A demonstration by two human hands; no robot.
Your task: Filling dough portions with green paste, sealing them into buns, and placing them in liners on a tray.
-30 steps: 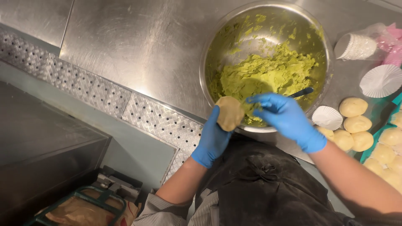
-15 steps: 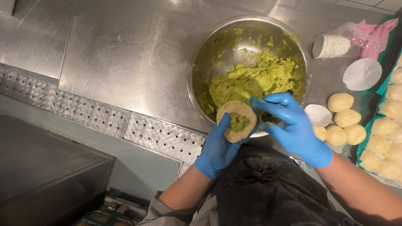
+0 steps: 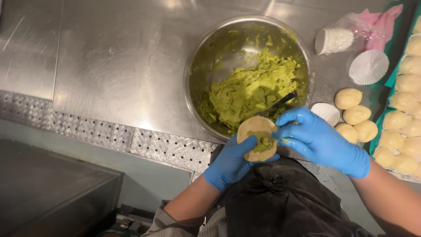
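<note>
While the left hand [image 3: 230,162] cups a dough disc [image 3: 258,137] with green paste on it, just in front of the bowl [image 3: 197,66] on the desk [image 3: 118,57], the right hand [image 3: 322,142] grips a dark spatula [image 3: 280,103] and touches the disc's edge. Green filling [image 3: 250,90] sits in the bowl. Dough balls [image 3: 356,115] and paper cups [image 3: 369,66] lie to the right.

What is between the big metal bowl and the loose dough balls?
In the head view, one white paper cup liner lies between the steel bowl and the pale dough balls.
</note>
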